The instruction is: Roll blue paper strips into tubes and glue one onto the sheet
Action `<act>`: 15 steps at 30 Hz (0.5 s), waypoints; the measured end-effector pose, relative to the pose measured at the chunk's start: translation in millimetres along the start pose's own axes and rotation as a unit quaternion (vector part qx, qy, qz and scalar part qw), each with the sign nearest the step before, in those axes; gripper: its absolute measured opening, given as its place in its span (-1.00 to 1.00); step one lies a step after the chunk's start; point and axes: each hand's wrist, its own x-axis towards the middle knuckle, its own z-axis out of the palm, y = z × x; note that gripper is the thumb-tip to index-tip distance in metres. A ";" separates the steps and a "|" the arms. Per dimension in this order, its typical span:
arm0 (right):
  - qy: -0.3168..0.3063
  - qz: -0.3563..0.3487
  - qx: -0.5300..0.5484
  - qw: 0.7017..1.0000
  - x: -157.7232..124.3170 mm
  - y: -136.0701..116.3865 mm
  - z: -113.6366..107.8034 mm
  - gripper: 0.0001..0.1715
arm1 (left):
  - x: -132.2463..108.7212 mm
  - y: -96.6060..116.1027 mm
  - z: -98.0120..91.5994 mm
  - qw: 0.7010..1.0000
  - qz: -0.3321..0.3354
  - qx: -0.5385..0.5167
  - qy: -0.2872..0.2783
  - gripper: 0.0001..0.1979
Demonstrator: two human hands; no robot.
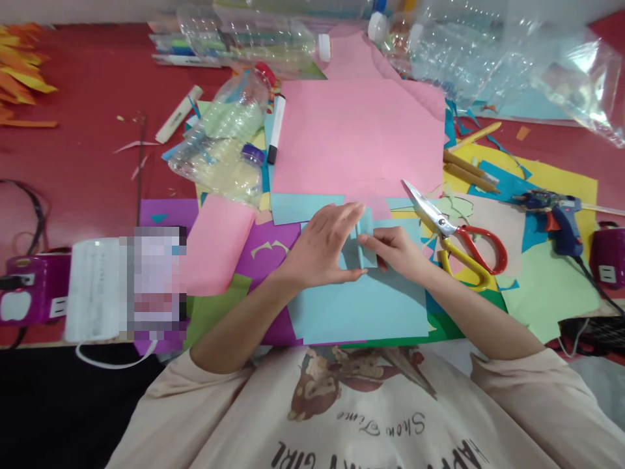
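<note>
A small folded piece of light-blue paper (368,255) stands between my two hands, above a larger light-blue sheet (361,312). My left hand (319,244) curves around its left side, fingers at the top edge and thumb at the bottom edge. On the other side, my right hand (400,254) pinches the paper between thumb and fingers, the fingers partly hidden behind it. To the right of my right hand lie open scissors (443,227) with a red and a yellow handle. A large pink sheet (359,137) lies beyond my hands.
A blue glue gun (564,221) lies at the right with its cord. Clear plastic bottles (234,124) and bags (469,52) line the back. A black-and-white marker (276,130) rests beside the pink sheet. At left are a phone (159,280) and a purple power strip (36,290).
</note>
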 end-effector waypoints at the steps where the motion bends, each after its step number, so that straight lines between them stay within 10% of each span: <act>1: -0.001 -0.003 -0.002 1.000 0.2 0.0 0.2 -0.40 | 0.0 0.1 -0.2 1.000 0.005 -0.001 0.004 0.01; 15: -0.018 -0.018 0.027 0.999 -0.4 -3.1 -2.3 -0.48 | -1.6 -0.5 1.1 0.993 -0.038 -0.113 0.006 0.09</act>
